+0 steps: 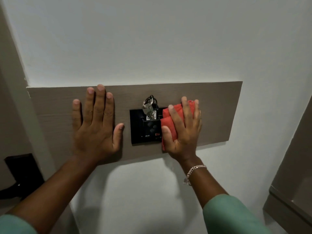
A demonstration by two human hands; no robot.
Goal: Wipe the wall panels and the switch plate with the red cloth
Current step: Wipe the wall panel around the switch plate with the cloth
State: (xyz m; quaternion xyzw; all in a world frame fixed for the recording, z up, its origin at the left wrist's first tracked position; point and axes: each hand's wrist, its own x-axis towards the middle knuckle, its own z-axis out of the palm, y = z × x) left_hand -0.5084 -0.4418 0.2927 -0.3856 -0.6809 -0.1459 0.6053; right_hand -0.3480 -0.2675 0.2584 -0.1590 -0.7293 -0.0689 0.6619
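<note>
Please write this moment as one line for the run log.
left hand: flat on panel | right hand: pressing cloth on right side of switch plate | keys: hanging at plate top | step: wiping plate

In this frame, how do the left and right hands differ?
The left hand lies bare and flat on the wall panel, fingers spread; the right hand presses the red cloth against it. The left hand sits clear of the switch plate; the right hand overlaps its right edge. Only the right wrist wears a bracelet. Both are flat, fingers pointing up.
</note>
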